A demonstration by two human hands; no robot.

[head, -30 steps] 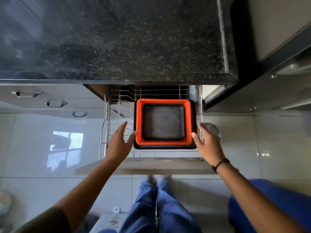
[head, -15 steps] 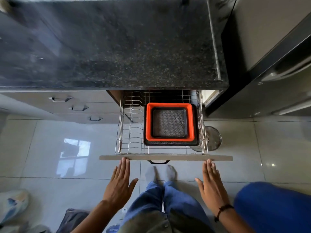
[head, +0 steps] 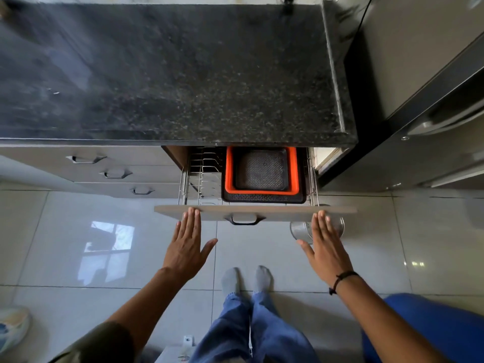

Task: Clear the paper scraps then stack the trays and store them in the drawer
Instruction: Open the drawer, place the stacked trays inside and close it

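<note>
Below the dark granite bench (head: 183,74): stacked trays (head: 262,174) stowed in the drawer (head: 251,212), now pushed about halfway shut. Left hand (head: 187,247) and right hand (head: 326,246) flat, fingers spread, apparently touching its front. Closing remains.

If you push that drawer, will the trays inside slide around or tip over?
Probably not tip: the stacked trays lie flat and nested in the wire drawer. They might slide slightly left, where open rack space shows. With a flat hand near each end, the push looks even.
</note>
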